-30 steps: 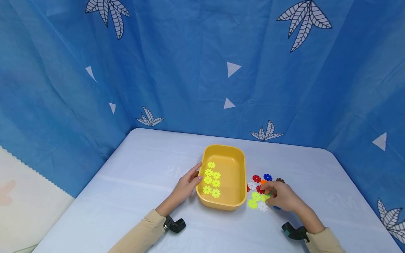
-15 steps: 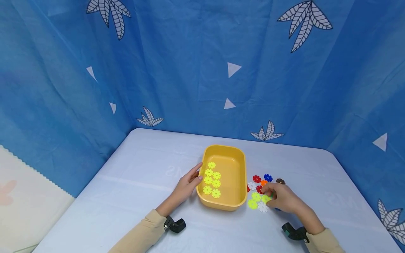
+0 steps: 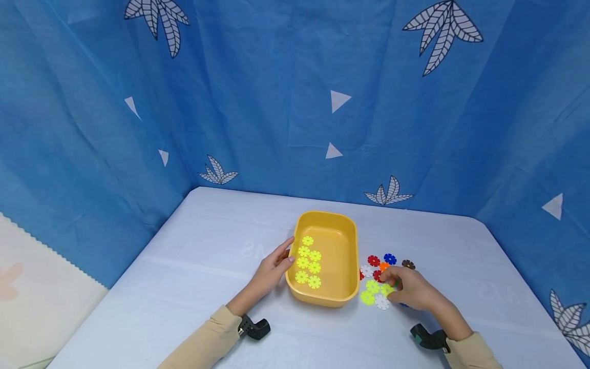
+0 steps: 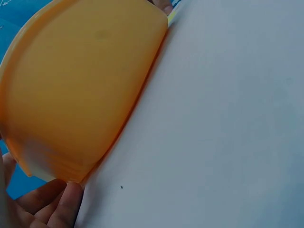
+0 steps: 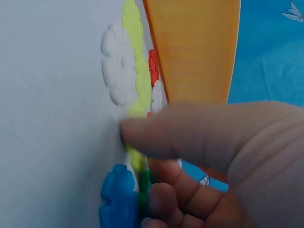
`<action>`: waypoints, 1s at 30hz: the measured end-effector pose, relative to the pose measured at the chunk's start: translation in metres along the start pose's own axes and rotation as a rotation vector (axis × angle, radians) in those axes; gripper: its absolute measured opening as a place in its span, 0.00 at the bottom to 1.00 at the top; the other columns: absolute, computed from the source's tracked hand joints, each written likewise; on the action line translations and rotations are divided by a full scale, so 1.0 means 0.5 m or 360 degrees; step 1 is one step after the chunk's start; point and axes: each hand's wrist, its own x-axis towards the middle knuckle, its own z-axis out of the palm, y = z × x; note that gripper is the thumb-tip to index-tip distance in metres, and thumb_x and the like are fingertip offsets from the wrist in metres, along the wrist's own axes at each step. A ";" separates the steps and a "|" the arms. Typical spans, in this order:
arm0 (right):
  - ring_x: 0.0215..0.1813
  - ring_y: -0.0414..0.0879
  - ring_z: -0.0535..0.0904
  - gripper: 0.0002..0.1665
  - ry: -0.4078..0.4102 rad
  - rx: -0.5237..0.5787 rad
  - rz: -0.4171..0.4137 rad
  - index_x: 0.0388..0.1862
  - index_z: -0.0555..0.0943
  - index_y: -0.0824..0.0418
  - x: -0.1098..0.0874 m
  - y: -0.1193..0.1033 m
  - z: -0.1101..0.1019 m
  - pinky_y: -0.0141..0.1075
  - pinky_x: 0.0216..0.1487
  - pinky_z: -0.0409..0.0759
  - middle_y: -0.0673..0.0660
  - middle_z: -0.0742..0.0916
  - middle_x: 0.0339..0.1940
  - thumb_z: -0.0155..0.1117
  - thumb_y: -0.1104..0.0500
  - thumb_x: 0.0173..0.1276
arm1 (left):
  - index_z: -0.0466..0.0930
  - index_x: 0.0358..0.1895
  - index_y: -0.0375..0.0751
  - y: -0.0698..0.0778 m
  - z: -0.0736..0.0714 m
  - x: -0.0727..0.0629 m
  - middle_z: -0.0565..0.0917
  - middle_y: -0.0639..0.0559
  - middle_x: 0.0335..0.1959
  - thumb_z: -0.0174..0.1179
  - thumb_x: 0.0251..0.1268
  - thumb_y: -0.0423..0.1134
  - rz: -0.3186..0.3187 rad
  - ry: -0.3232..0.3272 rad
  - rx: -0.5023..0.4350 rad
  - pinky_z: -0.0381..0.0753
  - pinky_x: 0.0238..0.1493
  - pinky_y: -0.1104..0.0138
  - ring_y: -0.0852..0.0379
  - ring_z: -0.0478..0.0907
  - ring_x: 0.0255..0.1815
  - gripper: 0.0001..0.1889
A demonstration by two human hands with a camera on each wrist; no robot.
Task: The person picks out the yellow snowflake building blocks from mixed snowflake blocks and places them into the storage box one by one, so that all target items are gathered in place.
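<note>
My left hand (image 3: 271, 270) grips the left wall of a yellow plastic tub (image 3: 338, 266), thumb and forefinger at its rim. In the left wrist view, the fingertips (image 4: 71, 202) touch the tub's outer wall. Inside lie several yellow snowflake discs (image 3: 315, 267), along the left side. To the tub's right, my right hand (image 3: 414, 288) is low over a loose group of discs. Its thumb and fingers pinch a yellow snowflake disc (image 3: 386, 290). A green disc (image 5: 144, 185) and a blue disc (image 5: 118, 199) are partly hidden by that hand.
Around the right hand lie more discs: two yellow ones, a white disc (image 3: 382, 302) in front, red discs (image 3: 374, 261), an orange disc (image 3: 384, 266), a blue disc (image 3: 390, 258) and a brown disc (image 3: 408, 264). A blue curtain (image 3: 295, 102) hangs behind the white-covered table (image 3: 221, 225).
My right hand's fingers have shifted very slightly at the yellow disc and cover more of the green and blue discs. The left hand and the tub stay put.
</note>
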 end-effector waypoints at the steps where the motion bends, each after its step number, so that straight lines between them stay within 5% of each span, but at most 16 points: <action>1: 0.36 0.46 0.71 0.20 -0.0003 0.0004 0.0009 0.44 0.83 0.62 0.001 0.000 0.001 0.29 0.29 0.74 0.53 0.79 0.31 0.74 0.73 0.52 | 0.61 0.80 0.55 0.000 0.000 0.000 0.73 0.38 0.73 0.54 0.79 0.46 -0.0003 0.0001 0.0001 0.77 0.70 0.47 0.39 0.74 0.72 0.30; 30: 0.36 0.47 0.70 0.24 0.0001 0.0009 -0.0080 0.47 0.81 0.62 -0.001 -0.001 0.007 0.28 0.27 0.75 0.53 0.77 0.34 0.76 0.73 0.50 | 0.61 0.80 0.57 0.003 0.000 -0.002 0.74 0.39 0.73 0.54 0.78 0.46 -0.0026 0.0003 -0.0019 0.77 0.70 0.48 0.41 0.74 0.72 0.30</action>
